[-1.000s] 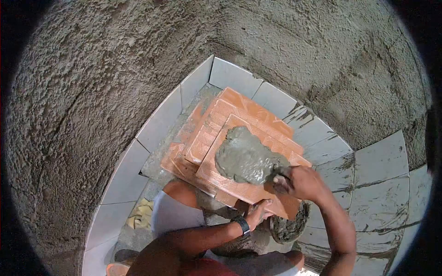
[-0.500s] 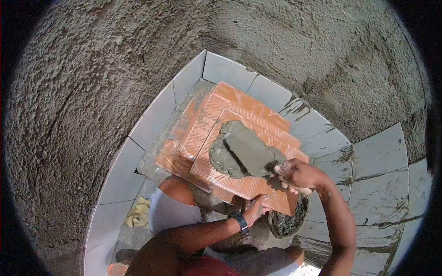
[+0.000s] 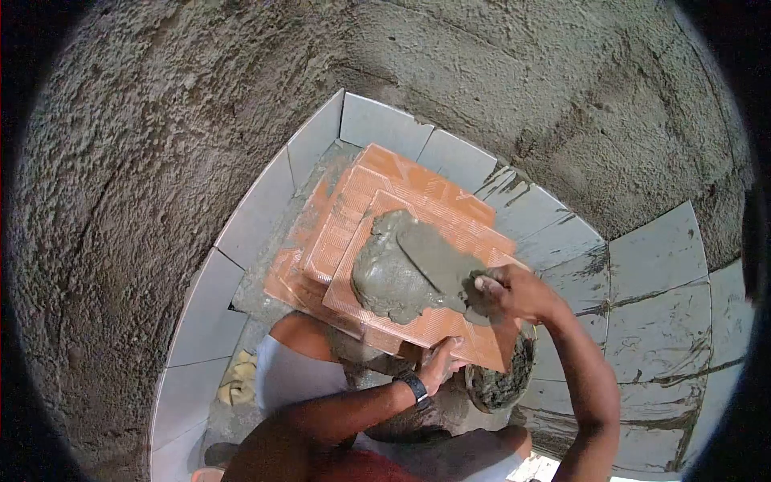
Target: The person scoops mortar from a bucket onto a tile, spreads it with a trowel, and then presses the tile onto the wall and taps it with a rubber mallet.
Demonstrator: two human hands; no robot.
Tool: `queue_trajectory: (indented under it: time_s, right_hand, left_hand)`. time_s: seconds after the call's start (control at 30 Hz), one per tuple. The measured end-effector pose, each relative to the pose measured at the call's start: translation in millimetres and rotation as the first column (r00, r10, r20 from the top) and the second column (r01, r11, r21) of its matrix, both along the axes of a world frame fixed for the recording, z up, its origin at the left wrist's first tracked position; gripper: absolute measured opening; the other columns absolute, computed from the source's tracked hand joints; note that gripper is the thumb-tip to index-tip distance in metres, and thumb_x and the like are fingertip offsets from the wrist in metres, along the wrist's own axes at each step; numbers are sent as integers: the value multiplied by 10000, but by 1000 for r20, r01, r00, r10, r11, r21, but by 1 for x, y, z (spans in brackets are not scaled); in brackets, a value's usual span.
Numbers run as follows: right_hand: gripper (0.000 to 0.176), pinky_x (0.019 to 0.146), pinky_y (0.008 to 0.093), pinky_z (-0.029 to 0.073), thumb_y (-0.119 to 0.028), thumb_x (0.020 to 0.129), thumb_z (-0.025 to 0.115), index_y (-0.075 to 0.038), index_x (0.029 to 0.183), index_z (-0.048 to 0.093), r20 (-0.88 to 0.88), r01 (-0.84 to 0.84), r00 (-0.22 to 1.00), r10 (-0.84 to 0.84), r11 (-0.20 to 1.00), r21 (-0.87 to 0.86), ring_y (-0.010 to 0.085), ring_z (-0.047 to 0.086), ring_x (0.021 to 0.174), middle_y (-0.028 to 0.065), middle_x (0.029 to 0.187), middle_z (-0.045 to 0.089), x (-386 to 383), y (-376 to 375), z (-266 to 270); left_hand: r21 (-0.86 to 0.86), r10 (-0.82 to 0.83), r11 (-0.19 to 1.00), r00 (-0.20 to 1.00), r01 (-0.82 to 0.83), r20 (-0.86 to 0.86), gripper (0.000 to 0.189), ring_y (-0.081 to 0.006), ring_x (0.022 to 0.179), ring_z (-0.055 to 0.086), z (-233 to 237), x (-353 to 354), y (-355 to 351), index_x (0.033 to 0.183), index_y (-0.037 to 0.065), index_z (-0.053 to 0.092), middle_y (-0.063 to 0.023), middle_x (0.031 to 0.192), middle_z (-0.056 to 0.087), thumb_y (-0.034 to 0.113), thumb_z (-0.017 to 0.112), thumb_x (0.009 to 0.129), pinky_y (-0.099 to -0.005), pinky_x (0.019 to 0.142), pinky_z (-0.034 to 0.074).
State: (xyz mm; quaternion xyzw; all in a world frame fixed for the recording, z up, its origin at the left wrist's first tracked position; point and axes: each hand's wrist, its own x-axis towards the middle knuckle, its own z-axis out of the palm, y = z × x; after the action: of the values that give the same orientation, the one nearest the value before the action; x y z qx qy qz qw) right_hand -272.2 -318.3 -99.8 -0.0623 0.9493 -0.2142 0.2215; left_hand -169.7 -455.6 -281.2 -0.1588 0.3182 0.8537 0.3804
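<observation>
An orange-backed tile [image 3: 482, 341] with a ridged back lies on top of a stack of similar tiles [image 3: 341, 209]. Wet grey mortar [image 3: 381, 281] covers much of its middle. My right hand [image 3: 518, 293] is closed around the handle of a trowel [image 3: 446, 261], whose flat, mortar-smeared blade rests in the mortar; the handle is mostly hidden by my fingers. My left hand [image 3: 442, 361] grips the tile's near edge, thumb on top and fingers underneath. Below the tile's right corner is a bucket [image 3: 482, 398] with dark mortar, partly covered by the tile.
Rough grey plastered walls [image 3: 144, 161] meet in a corner behind the stack. Pale wall tiles [image 3: 249, 217] run along their base on both sides, those at the right streaked with mortar. A yellowish cloth [image 3: 238, 377] lies at the left by my knee.
The trowel blade has tilted and pressed into the mortar, which has spread toward the tile's near left side. My right hand has shifted slightly; my left hand keeps its grip on the tile.
</observation>
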Motion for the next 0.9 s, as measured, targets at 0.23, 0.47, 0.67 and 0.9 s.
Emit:
queue_trajectory:
  time_s: [0.23,0.47,0.67,0.9]
  right_hand:
    - [409,670,452,499,-441,970,511,-55,974,646,64,-238,971,229,930,280,349,643,755,155,802,657,19,10,15]
    - [377,749,492,490,-397,963,514,-50,1039,642,-44,66,998,-54,935,349,411,627,861,197,941,659,38,18,12]
    - [336,732,486,484,-357,953,537,-42,1014,639,76,-89,994,76,980,180,421,616,816,195,856,653,64,43,37]
    - [331,544,368,443,-320,982,526,-25,856,606,55,335,936,-346,929,158,201,559,540,80,595,548,109,60,23]
  left_hand:
    - [-10,-1,1000,1000,1,-25,425,-244,1090,608,3,2,-1,1223,36,550,-90,1184,598,307,620,902,-432,956,501]
    - [-51,-45,998,998,43,-45,386,-247,1119,596,14,1,-7,1209,51,567,-82,1196,597,323,574,935,-448,975,482]
    - [-14,-3,1000,998,2,-68,309,-258,1097,602,1,4,-4,1174,33,565,-99,1180,596,220,590,930,-455,941,506]
    - [7,-36,999,992,37,-120,291,-247,1062,613,-11,10,-3,1181,34,555,-92,1164,597,179,584,931,-454,912,521]
